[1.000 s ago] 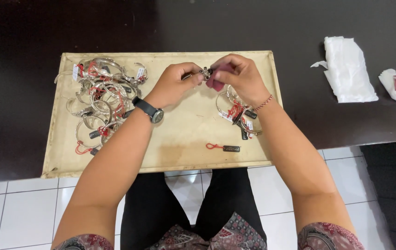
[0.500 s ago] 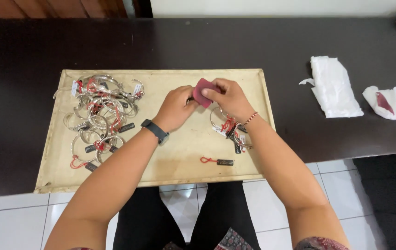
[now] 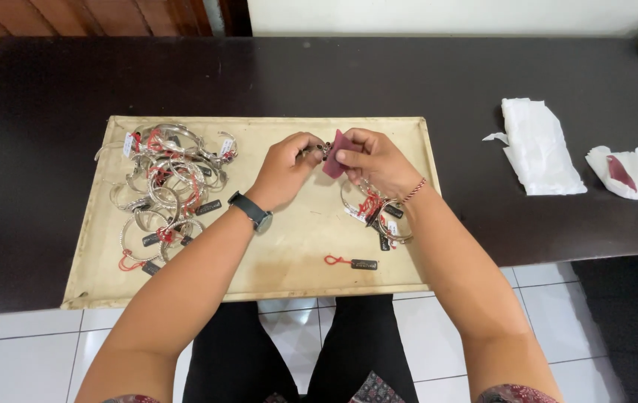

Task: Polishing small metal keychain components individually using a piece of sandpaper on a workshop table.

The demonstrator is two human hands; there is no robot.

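Lying flat on a dark surface [image 3: 408,82], a shallow beige tray [image 3: 289,254] is being used as the holder for silver jewellery. A large heap of silver bangles [image 3: 166,186], tangled together with red strings and small dark and white tags, is being kept in the tray's left part. A smaller cluster of bangles [image 3: 375,209], also tagged and tied with red string, is lying in the right part, just under the right wrist. A single dark tag on a red string [image 3: 352,263] is lying apart from both, near the tray's front rim.

Above the middle of the tray, a small silver piece [image 3: 313,151] is being pinched by the fingers of the left hand [image 3: 285,168], which is closed around it; its exact shape cannot be told. A small maroon cloth [image 3: 335,153] is being gripped between thumb and fingers of the right hand [image 3: 375,160] and is being pressed against that silver piece. A black watch [image 3: 250,211] is being worn on the left wrist, a thin red and white cord bracelet [image 3: 413,190] on the right.

Well to the right of the tray, a folded white tissue [image 3: 539,145] is lying on the surface, and beside it a second crumpled tissue [image 3: 621,173] is holding a maroon scrap.
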